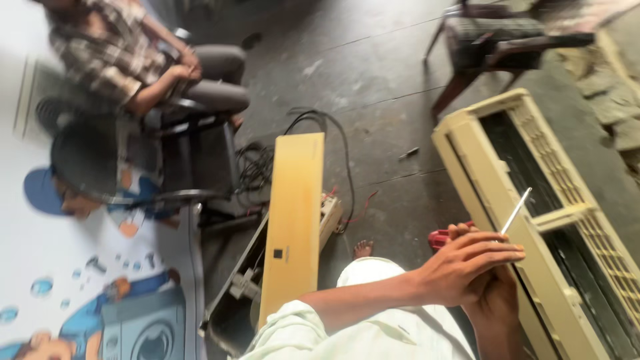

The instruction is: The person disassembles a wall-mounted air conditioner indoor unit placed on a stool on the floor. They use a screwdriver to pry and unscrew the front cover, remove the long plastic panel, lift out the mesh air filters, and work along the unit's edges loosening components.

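My left hand [467,267] reaches in from the lower left in a pale sleeve, its fingers closed over a screwdriver. The red handle [438,239] pokes out on the left of the hand. The thin metal shaft [517,209] sticks up on the right. My right hand [495,300] lies just beneath the left one and touches it. It is mostly hidden, so its grip cannot be made out. Both hands hover beside the near edge of a cream air-conditioner casing [487,180] that lies on the floor.
A yellowed long panel [293,213] rests on an opened unit, with black cables [320,123] behind it. Another person sits on a chair [133,60] at the upper left. A wooden chair [493,40] stands at the top right. A printed banner [67,287] covers the left. My bare foot [363,249] is on the concrete.
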